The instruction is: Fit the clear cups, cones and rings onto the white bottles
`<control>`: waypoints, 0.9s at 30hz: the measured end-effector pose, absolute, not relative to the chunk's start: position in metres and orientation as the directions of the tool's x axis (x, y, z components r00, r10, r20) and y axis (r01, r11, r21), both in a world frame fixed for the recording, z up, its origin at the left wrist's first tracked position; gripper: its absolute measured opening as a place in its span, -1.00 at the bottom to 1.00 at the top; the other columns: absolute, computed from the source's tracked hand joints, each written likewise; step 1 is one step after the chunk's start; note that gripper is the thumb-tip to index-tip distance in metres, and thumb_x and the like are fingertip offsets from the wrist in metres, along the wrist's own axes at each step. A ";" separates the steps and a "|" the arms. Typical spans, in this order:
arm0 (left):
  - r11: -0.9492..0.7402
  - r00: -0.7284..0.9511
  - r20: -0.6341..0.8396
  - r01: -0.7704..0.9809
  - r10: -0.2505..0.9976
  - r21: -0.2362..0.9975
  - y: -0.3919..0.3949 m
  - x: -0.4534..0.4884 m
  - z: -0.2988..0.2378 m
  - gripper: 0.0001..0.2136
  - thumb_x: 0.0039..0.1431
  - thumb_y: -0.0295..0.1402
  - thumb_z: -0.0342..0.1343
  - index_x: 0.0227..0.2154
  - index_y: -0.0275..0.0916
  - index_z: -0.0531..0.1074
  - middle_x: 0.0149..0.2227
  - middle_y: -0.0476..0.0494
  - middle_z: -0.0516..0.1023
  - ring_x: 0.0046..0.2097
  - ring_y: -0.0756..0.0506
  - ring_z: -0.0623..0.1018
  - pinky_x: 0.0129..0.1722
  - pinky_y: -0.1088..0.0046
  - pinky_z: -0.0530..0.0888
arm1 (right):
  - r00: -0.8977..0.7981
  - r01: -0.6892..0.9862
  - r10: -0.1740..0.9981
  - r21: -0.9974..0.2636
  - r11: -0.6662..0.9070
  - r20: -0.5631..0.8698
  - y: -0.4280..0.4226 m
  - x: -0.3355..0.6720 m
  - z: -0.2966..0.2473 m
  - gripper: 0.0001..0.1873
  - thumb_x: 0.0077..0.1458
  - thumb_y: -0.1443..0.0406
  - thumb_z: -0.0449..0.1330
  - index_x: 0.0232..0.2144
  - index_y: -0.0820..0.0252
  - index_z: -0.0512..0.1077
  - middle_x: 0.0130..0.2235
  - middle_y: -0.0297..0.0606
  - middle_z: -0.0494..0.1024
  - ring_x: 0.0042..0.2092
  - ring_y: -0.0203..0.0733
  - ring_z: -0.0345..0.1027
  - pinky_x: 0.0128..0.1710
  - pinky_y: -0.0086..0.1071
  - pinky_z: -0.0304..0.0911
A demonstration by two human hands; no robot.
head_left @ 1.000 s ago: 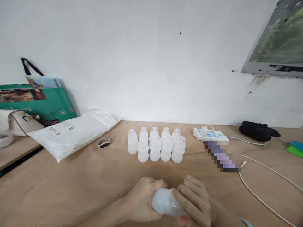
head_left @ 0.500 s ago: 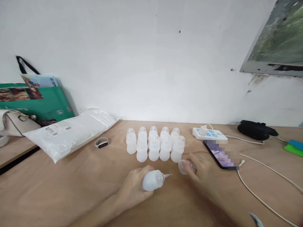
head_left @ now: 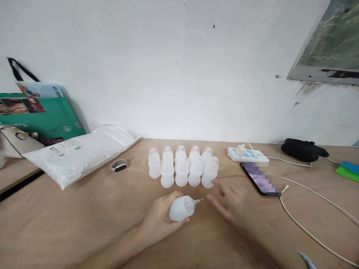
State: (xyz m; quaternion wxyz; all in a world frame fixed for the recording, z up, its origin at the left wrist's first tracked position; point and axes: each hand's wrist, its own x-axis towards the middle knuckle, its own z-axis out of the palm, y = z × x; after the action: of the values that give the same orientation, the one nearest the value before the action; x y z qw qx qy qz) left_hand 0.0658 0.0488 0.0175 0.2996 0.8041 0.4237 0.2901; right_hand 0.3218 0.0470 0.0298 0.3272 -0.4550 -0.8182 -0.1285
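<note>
My left hand (head_left: pixel 161 215) is closed around a translucent white squeeze bottle (head_left: pixel 178 208), tilted to the right. A clear rounded top and a thin, pointed nozzle show at its end. My right hand (head_left: pixel 228 198), slightly blurred, is just right of the nozzle tip with its fingers apart, and nothing shows between them. Beyond both hands, several similar white bottles (head_left: pixel 181 175) with clear domed tops stand upright in two close rows. The right fingertips are near the base of the front-right bottle (head_left: pixel 208 177); whether they touch it I cannot tell.
On the left lie a white plastic parcel (head_left: pixel 84 155), a fitness band (head_left: pixel 119 165) and a green bag (head_left: pixel 56 112). To the right are a power strip (head_left: pixel 232 154), a phone (head_left: pixel 256 179), a white cable (head_left: pixel 294 220) and a black case (head_left: pixel 304 150) by the wall.
A clear cap held in my right hand earlier no longer shows there, and those fingers have spread. The left hand still holds the bottle, turned slightly. The camera view has shifted a little.
</note>
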 end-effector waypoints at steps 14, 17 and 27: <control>-0.501 0.576 0.062 0.648 0.815 0.574 0.029 0.080 0.023 -0.77 -0.13 -0.50 0.10 -0.35 -0.19 0.31 -0.38 -0.01 0.57 -0.38 -0.12 0.52 -0.44 0.45 0.26 | -0.321 0.267 0.930 -0.926 0.268 0.177 0.011 0.265 0.009 -0.67 0.00 0.12 0.25 -0.43 0.10 0.16 -0.60 -0.53 0.23 -0.59 -0.37 0.06 -0.60 -0.49 -0.09; -0.355 0.642 -0.088 0.527 0.761 0.772 0.030 0.075 0.033 -0.79 -0.16 -0.47 0.17 -0.37 -0.19 0.35 -0.41 0.06 0.51 -0.42 -0.04 0.44 -0.50 0.52 0.23 | -0.403 0.289 0.861 -0.850 0.441 0.310 0.012 0.270 0.016 -0.62 0.00 0.01 0.27 -0.38 0.13 0.27 -0.52 -0.44 0.34 -0.53 -0.32 0.15 -0.55 -0.46 0.03; -0.226 0.570 -0.141 0.525 0.809 0.821 0.032 0.074 0.035 -0.76 -0.11 -0.46 0.20 -0.30 -0.21 0.40 -0.40 0.04 0.51 -0.41 -0.04 0.46 -0.49 0.52 0.26 | -0.517 0.299 0.796 -0.805 0.512 0.314 0.017 0.286 0.034 -0.20 0.09 0.07 0.31 0.27 0.11 0.09 0.01 -0.14 0.46 -0.01 -0.05 0.38 -0.02 -0.19 0.29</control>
State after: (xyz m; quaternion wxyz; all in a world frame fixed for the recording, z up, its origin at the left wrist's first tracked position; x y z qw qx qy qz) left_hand 0.0743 0.0316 0.0346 0.4443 0.7665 0.4351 0.1602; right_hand 0.2864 0.0171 0.0342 0.3508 -0.3442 -0.7956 0.3542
